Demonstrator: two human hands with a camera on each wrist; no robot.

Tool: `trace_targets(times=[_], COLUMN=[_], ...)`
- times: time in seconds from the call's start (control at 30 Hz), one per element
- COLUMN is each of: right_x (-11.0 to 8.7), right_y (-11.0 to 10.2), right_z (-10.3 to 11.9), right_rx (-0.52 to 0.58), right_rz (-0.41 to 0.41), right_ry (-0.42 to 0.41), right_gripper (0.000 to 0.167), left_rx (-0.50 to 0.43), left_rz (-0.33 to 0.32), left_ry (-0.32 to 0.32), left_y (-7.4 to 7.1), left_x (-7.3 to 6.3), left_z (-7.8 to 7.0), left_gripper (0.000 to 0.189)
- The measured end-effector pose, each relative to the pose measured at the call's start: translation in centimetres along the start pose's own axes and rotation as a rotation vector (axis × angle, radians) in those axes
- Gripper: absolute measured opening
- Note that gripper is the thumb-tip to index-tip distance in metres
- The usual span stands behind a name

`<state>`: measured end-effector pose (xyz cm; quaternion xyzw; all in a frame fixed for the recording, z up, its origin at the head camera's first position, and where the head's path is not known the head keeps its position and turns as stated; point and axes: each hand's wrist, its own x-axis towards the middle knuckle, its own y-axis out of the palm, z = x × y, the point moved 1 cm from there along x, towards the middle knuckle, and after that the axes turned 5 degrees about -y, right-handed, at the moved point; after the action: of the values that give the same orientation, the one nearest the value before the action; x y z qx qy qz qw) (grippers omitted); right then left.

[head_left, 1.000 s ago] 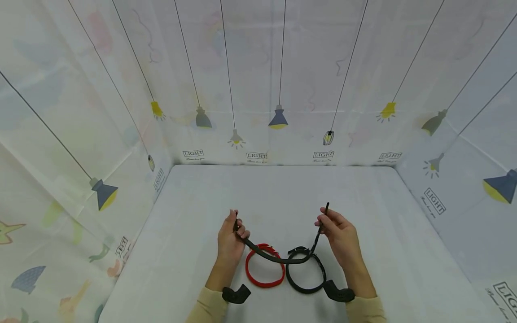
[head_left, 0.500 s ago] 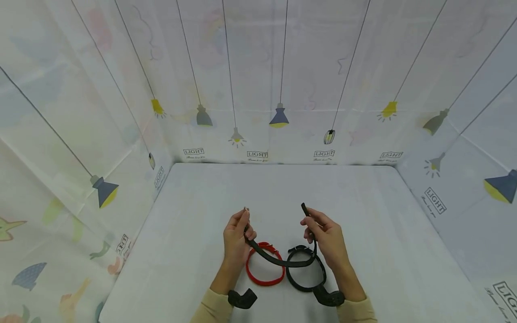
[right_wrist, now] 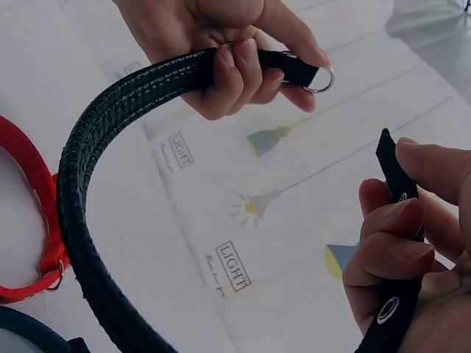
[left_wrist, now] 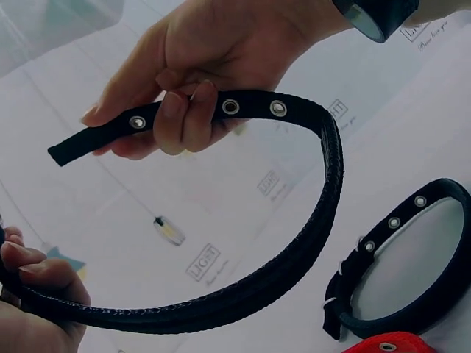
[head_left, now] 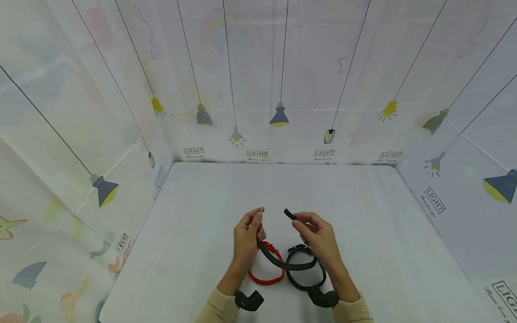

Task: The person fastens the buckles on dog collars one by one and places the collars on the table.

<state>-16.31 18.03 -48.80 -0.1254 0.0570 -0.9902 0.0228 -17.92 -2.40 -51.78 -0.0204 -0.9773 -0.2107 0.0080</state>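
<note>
A black collar [head_left: 292, 267] hangs in a U between my two hands. My left hand [head_left: 247, 235] pinches its metal-ring end between thumb and fingers; the ring [right_wrist: 327, 79] juts past the thumb in the right wrist view. My right hand [head_left: 319, 234] grips the free end with curled fingers, and the pointed tip [head_left: 288, 214] sticks out toward the left hand. Metal eyelets [left_wrist: 278, 109] line this end in the left wrist view. The two ends are apart, a short gap between them.
On the white table [head_left: 202, 193] below lie a buckled red collar [head_left: 265, 282] and a second buckled black collar [left_wrist: 401, 323], side by side under the held strap. A curtain [head_left: 250, 67] with printed lamps stands behind and at both sides.
My hands have come closer together, the right moving left and the left moving right. The free end now tilts toward the ring end, and the strap's loop is narrower.
</note>
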Motion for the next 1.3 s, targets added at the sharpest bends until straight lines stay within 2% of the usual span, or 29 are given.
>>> trace_targets(times=[0.13, 0.27, 0.5, 0.7, 0.93, 1.13, 1.3], right_x=[-0.1, -0.2, -0.4, -0.5, -0.6, -0.7, -0.7], right_y=[0.2, 0.4, 0.9, 1.0, 1.4, 1.8, 1.7], right_z=[0.3, 0.5, 0.9, 1.0, 1.6, 2.6, 1.9], right_rx=[-0.044, -0.096, -0.136, -0.151, -0.189, -0.202, -0.178], right_rz=[0.017, 0.05, 0.084, 0.109, 0.123, 0.148, 0.187], right_ry=[-0.018, -0.077, -0.156, -0.171, -0.125, -0.142, -0.185], right_gripper=[0.024, 0.021, 0.023, 0.023, 0.028, 0.033, 0.028], left_rx=[0.065, 0.099, 0.162, 0.174, 0.189, 0.236, 0.241], left_rz=[0.023, 0.049, 0.145, 0.175, 0.196, 0.273, 0.317], left_ry=[-0.006, -0.028, -0.007, -0.015, -0.04, -0.063, -0.085], left_y=[0.2, 0.4, 0.6, 0.5, 0.6, 0.7, 0.7], left_x=[-0.1, -0.3, -0.7, -0.8, -0.9, -1.0, -1.0], left_z=[-0.1, 0.0, 0.0, 0.2, 0.0, -0.2, -0.1], left_gripper=[0.035, 0.036, 0.036, 0.032, 0.032, 0.03, 0.027])
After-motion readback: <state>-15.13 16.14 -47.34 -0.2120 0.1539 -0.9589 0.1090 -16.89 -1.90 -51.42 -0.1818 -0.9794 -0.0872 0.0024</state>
